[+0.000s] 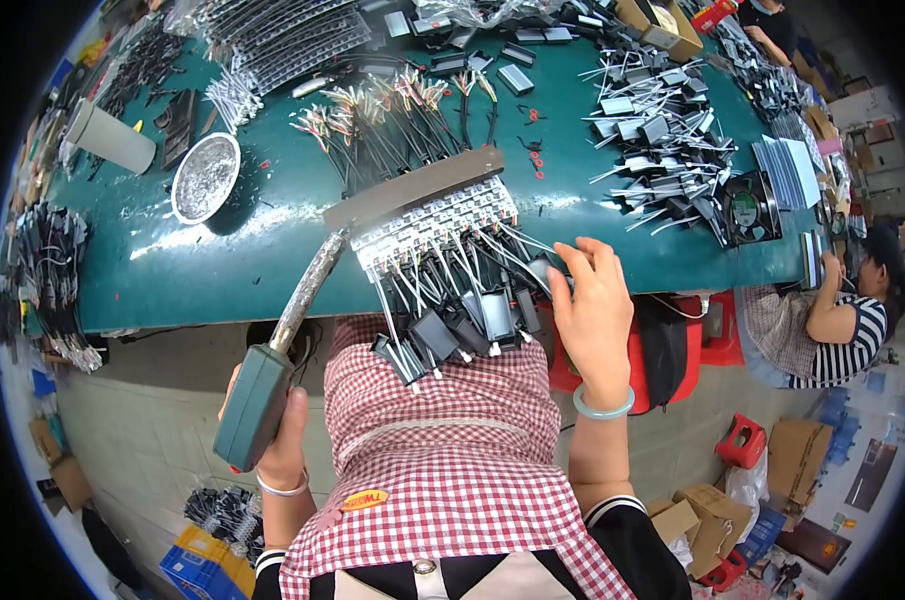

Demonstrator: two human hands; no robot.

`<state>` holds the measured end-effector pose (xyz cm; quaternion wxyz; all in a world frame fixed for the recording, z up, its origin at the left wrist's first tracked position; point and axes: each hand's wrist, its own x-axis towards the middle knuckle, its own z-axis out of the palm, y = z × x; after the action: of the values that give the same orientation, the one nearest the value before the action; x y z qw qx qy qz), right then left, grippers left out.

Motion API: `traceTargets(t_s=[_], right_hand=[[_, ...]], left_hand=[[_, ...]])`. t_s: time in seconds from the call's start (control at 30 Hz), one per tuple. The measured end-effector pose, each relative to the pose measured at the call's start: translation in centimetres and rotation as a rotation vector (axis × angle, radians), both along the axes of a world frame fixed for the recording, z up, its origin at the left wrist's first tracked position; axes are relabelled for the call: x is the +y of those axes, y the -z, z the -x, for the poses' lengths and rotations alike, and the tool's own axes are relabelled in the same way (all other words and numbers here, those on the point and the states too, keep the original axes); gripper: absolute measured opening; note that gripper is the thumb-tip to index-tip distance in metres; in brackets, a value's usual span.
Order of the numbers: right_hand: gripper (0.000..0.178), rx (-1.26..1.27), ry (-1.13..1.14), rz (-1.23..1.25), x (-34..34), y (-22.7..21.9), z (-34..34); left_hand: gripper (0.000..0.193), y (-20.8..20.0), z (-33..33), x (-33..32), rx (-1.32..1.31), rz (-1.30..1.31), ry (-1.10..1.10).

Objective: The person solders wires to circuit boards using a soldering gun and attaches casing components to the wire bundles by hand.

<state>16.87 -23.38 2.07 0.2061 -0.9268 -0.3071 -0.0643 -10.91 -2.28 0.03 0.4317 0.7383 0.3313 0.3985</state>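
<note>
My left hand point(290, 435) is wrapped round the green handle of a soldering iron point(247, 408). The iron's scuffed silver barrel points up, its tip beside the left end of a dark flat bar point(412, 192). That bar lies across a row of small white circuit boards point(432, 225) at the table's near edge. White wires run from the boards to black and grey plastic housings point(434, 335) hanging over the edge. My right hand point(594, 315) is open, thumb and fingers apart, close to the wires at the right end. Whether a fingertip touches a wire cannot be told.
On the green table point(272, 265) stand a white bowl point(205, 180) of silvery bits and a pale cup point(112, 140) on its side. Wired housings point(657, 140) are heaped right, beside a black fan point(750, 208). Black cables point(392, 120) lie beyond the bar. A person point(832, 320) sits at right.
</note>
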Motion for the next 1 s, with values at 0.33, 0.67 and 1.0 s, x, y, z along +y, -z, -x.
traceTargets(t_s=[0.33,0.67,1.0], right_hand=[[0.023,0.114,-0.135,0.054,-0.6,-1.0,-2.2],[0.033,0.653,-0.243,-0.134,-2.3,-0.8,-7.7],[0.014,0.289,-0.407,-0.224,5.8,-3.0,-17.0]], left_hand=[[0.037,-1.3,-3.0,2.9,-0.095,-0.111,0.03],[0.043,-1.9,-8.3,3.5,-0.179,0.109,0.023],[0.047,-3.0,-10.4,5.9,-0.227,0.277,-0.01]])
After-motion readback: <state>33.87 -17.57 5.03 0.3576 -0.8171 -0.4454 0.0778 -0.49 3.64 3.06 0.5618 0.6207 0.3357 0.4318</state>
